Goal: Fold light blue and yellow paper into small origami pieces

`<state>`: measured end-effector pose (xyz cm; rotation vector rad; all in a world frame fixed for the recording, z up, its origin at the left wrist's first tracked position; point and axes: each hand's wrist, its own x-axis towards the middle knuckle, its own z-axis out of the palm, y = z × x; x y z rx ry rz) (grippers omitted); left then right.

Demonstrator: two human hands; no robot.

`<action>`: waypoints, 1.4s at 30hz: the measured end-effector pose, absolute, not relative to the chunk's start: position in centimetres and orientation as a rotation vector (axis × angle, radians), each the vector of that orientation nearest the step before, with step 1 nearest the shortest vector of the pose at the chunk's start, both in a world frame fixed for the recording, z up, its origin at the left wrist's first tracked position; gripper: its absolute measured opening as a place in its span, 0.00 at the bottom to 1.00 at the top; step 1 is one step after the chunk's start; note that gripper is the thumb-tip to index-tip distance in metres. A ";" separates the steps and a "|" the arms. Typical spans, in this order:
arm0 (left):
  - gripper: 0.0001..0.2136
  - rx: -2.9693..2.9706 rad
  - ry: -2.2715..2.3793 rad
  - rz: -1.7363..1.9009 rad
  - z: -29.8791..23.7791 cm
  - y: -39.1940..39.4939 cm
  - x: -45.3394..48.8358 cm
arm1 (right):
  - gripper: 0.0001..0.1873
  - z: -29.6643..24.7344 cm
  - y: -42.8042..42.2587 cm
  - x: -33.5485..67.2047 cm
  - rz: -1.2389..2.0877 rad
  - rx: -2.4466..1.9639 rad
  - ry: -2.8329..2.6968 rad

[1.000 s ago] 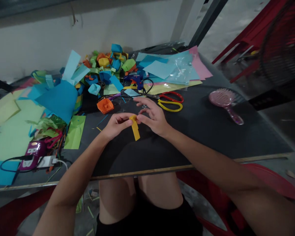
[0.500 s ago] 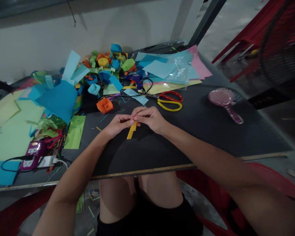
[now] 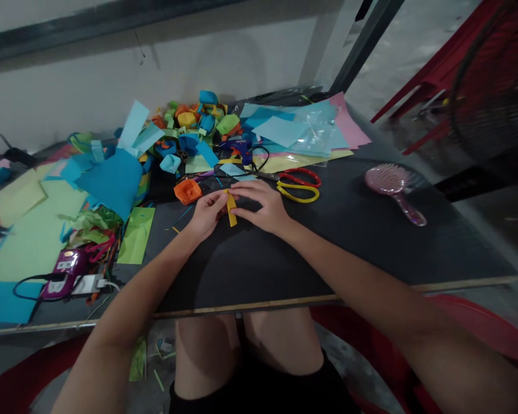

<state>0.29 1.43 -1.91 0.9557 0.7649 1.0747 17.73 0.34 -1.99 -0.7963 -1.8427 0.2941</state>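
Between my hands, above the dark tabletop, is a folded yellow paper strip (image 3: 232,210). My left hand (image 3: 208,215) pinches its upper left side between thumb and fingers. My right hand (image 3: 264,206) spans the strip from the right, its fingertips at the top end and its thumb against the lower right edge. The left fingertips behind the paper are hidden. Just beyond my left hand sits an orange folded paper flower (image 3: 187,191). Scissors (image 3: 300,185) with one red and one yellow handle lie past my right hand.
A heap of colourful folded paper pieces (image 3: 194,121) lies at the back, beside a blue glue gun (image 3: 240,150) and paper sheets (image 3: 285,129). A pink hairbrush (image 3: 391,183) rests at right. Leftward are a blue paper cone (image 3: 116,178), a purple device (image 3: 67,273) and a green sheet (image 3: 136,236).
The yellow strip has turned more upright and shows a shorter length. My right thumb has moved away from the left fingers down along the strip's edge. The view has shifted slightly.
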 end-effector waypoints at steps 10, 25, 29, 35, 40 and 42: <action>0.20 0.918 0.844 1.183 -1.9 1.4 0.9 | 0.10 -2.1 0.2 17.6 0.103 -0.866 -1.957; 0.19 0.991 0.784 1.088 -1.6 0.7 0.6 | 0.10 -1.4 -1.2 17.2 -0.014 -0.909 -1.985; 0.21 0.992 0.786 1.069 -1.4 0.6 0.6 | 0.12 -1.0 -1.3 17.6 -0.136 -0.895 -2.082; 0.22 0.987 0.806 1.065 -1.8 0.8 0.5 | 0.11 -1.0 -1.5 17.0 -0.237 -0.918 -2.059; 0.20 1.068 0.800 1.037 -1.9 0.8 0.6 | 0.08 -1.1 -1.6 16.9 0.182 -1.003 -1.825; 0.19 1.077 0.802 1.025 -1.9 0.7 0.6 | 0.07 -1.2 -1.5 17.0 0.383 -1.033 -1.712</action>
